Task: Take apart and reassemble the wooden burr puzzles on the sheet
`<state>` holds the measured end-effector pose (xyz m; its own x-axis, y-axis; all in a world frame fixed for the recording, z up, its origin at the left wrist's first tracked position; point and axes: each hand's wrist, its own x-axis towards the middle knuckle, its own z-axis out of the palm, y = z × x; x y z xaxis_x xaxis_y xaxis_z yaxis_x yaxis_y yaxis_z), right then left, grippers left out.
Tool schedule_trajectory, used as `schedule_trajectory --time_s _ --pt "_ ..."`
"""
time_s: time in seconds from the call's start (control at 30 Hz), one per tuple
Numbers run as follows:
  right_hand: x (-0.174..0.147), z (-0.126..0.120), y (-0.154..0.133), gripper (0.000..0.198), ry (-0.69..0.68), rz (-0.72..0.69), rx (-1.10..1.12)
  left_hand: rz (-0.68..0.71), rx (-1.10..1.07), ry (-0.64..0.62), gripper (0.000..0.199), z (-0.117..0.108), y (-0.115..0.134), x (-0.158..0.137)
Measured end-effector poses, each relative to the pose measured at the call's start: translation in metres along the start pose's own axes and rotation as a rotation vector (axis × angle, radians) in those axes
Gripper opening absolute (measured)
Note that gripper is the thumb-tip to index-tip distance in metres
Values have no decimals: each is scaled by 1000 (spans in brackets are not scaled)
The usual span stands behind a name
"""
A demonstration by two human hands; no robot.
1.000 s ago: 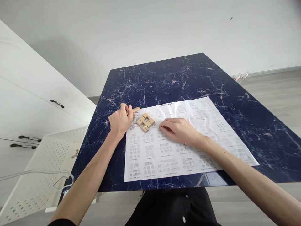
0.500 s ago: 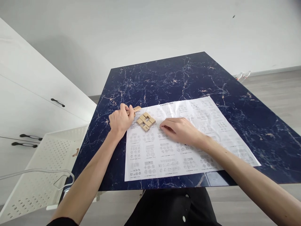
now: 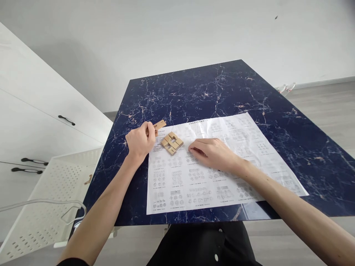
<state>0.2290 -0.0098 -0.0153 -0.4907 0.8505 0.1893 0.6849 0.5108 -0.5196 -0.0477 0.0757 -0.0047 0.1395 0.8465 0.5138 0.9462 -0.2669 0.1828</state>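
Note:
My left hand (image 3: 140, 140) is closed around notched wooden puzzle pieces (image 3: 159, 125) above the sheet's upper left corner. One flat end with a dark mark sticks out past the fingers, and the palm hides the rest. Just right of that hand, a small interlocked wooden puzzle block (image 3: 172, 143) lies on the printed paper sheet (image 3: 166, 188). It has a gap in its middle and a dark mark on its near end. My right hand (image 3: 209, 152) rests on the paper to the right of the block, fingers curled together, with nothing visible in them.
The sheet, creased and covered in small diagrams, lies on a dark blue marbled table (image 3: 177, 96). To the left stand a white perforated basket (image 3: 41, 218), a white cable (image 3: 55, 200) and white cabinets (image 3: 36, 85) with black handles.
My left hand has turned slightly and shifted left, so more of the wooden piece shows beyond its fingers. My right hand and the block on the paper stay put.

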Motion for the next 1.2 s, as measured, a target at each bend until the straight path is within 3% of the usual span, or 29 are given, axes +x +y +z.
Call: schedule_trajectory --time_s 0.1,0.33,0.53,0.63,0.87,1.2 --pt "0 0 0 36 6 -6 -1 98 -113 57 48 -6 6 -4" --pt "0 3 1 33 47 -31 -10 477 -338 129 44 -19 36 -23" --pt "1 1 1 24 84 38 237 699 -492 39 37 -30 63 -38" --pt "2 0 0 24 119 123 371 705 -517 -12 36 -35 75 -48" --pt "4 -1 -3 23 151 187 429 620 -465 -195 38 -30 86 -70" --pt "5 -2 -4 25 149 221 444 521 -318 -226 40 -18 84 -74"
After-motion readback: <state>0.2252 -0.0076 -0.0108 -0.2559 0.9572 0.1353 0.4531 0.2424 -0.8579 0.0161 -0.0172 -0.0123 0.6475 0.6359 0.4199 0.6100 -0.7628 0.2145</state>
